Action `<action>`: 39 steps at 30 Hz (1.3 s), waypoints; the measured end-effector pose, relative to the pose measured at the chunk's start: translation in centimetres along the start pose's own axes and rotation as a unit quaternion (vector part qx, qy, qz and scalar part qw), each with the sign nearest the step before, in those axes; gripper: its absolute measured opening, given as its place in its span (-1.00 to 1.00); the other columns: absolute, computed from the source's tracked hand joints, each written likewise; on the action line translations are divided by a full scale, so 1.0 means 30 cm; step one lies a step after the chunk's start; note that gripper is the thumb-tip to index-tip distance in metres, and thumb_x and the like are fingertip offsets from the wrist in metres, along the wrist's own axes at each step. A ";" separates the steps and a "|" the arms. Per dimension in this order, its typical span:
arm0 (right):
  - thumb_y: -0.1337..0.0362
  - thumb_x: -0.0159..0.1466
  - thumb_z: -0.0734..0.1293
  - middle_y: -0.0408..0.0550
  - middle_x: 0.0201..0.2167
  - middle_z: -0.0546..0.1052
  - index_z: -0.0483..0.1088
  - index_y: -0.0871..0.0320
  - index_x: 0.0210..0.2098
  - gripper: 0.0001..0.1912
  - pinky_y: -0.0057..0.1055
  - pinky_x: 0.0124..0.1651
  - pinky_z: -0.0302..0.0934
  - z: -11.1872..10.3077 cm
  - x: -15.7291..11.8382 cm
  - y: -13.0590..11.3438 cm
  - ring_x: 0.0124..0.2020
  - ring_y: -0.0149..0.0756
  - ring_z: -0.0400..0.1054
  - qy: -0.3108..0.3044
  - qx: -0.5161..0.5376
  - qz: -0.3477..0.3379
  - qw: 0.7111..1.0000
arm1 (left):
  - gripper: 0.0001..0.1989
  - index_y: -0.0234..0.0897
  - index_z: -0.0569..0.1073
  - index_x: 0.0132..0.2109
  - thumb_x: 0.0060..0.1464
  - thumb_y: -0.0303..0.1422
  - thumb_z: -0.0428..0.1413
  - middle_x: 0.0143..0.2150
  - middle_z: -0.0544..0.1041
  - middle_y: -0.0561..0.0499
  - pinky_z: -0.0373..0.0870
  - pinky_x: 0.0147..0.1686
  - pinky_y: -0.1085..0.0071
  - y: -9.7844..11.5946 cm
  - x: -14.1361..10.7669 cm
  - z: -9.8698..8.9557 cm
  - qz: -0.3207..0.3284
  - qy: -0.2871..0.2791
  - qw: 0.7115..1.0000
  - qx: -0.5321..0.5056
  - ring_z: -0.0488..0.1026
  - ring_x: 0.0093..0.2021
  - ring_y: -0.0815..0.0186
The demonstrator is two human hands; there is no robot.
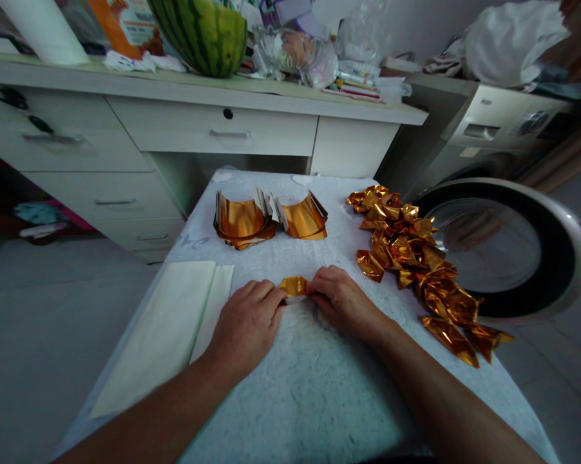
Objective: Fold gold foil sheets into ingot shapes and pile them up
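Between my hands, low over the cloth-covered table, is a small piece of gold foil paper (294, 285) with a pale underside. My left hand (252, 320) pinches its left end, and my right hand (341, 299) pinches its right end; the fingertips hide both ends. Beyond them lie two stacks of curled gold foil sheets, a left stack (242, 221) and a right stack (303, 218). To the right spreads a heap of folded gold foil pieces (401, 245). Left of my left hand lies folded white paper (160, 328).
The table (290, 399) has a pale patterned cloth. Behind it stands a white desk with drawers (223, 122), holding a cut watermelon (201, 35) and plastic bags. At right, a washing machine (493, 122) has its round door (498, 251) swung out beside the table.
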State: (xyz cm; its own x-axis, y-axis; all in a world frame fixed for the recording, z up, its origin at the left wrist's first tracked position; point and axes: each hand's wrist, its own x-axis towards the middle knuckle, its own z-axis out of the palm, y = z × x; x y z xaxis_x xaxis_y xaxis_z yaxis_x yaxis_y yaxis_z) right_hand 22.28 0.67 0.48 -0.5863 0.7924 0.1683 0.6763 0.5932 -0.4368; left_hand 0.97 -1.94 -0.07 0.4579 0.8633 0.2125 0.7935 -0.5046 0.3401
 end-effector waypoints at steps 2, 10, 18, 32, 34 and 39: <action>0.45 0.32 0.24 -0.04 -0.33 0.45 0.45 0.17 -0.27 -0.84 -0.30 -0.15 0.09 -0.001 -0.002 -0.003 -0.25 -0.26 0.25 -0.003 0.006 0.013 1.000 | -0.83 -0.29 0.49 -0.17 0.24 -0.46 -0.01 -0.25 0.48 -0.06 0.40 -0.15 0.17 -0.005 0.000 0.003 -0.009 0.001 1.000 -0.007 0.40 -0.20 0.15; 0.43 0.29 0.29 -0.06 -0.30 0.45 0.46 0.16 -0.29 -0.89 -0.27 -0.12 0.05 -0.011 0.003 -0.022 -0.21 -0.23 0.22 -0.009 0.039 0.100 0.994 | -0.81 -0.27 0.47 -0.22 0.26 -0.42 -0.04 -0.25 0.42 -0.06 0.36 -0.14 0.17 -0.011 0.007 0.011 -0.048 0.009 0.999 -0.011 0.36 -0.19 0.17; 0.40 0.29 0.33 -0.10 -0.35 0.49 0.46 0.16 -0.32 -0.93 -0.32 -0.14 0.04 -0.004 0.011 -0.008 -0.25 -0.29 0.25 -0.002 0.058 0.127 0.990 | -0.80 -0.29 0.43 -0.25 0.28 -0.42 -0.07 -0.26 0.46 -0.09 0.33 -0.12 0.15 -0.001 0.021 0.009 -0.074 -0.035 0.996 0.021 0.37 -0.19 0.13; 0.24 0.33 0.32 -0.06 -0.34 0.48 0.47 0.15 -0.37 -0.83 -0.31 -0.18 -0.07 0.005 0.032 -0.023 -0.23 -0.24 0.23 -0.015 -0.026 0.197 0.980 | -0.78 -0.28 0.43 -0.28 0.28 -0.36 -0.06 -0.28 0.49 -0.10 0.30 -0.13 0.17 0.003 0.026 0.006 -0.098 -0.043 0.991 0.083 0.40 -0.20 0.11; 0.22 0.33 0.31 -0.05 -0.34 0.48 0.47 0.15 -0.37 -0.81 -0.31 -0.20 -0.08 0.003 0.034 -0.028 -0.24 -0.24 0.24 -0.020 -0.037 0.207 0.977 | -0.78 -0.28 0.43 -0.28 0.28 -0.35 -0.06 -0.30 0.49 -0.10 0.30 -0.14 0.17 0.006 0.027 0.005 -0.100 -0.041 0.989 0.100 0.41 -0.21 0.10; 0.17 0.33 0.32 -0.05 -0.35 0.49 0.47 0.15 -0.40 -0.76 -0.33 -0.21 -0.09 -0.009 0.036 -0.037 -0.24 -0.24 0.26 -0.027 -0.052 0.234 0.970 | -0.76 -0.28 0.45 -0.28 0.28 -0.33 -0.06 -0.30 0.51 -0.10 0.28 -0.16 0.18 0.013 0.031 0.002 -0.102 -0.045 0.986 0.127 0.42 -0.21 0.09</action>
State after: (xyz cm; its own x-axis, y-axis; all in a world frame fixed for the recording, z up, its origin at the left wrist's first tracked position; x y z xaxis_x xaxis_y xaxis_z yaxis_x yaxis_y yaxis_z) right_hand 21.00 0.91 1.37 -0.2248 0.9715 -0.0755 0.9137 0.1832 -0.3627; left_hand 1.73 -1.33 0.22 0.3039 0.9495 0.0777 0.9420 -0.3117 0.1244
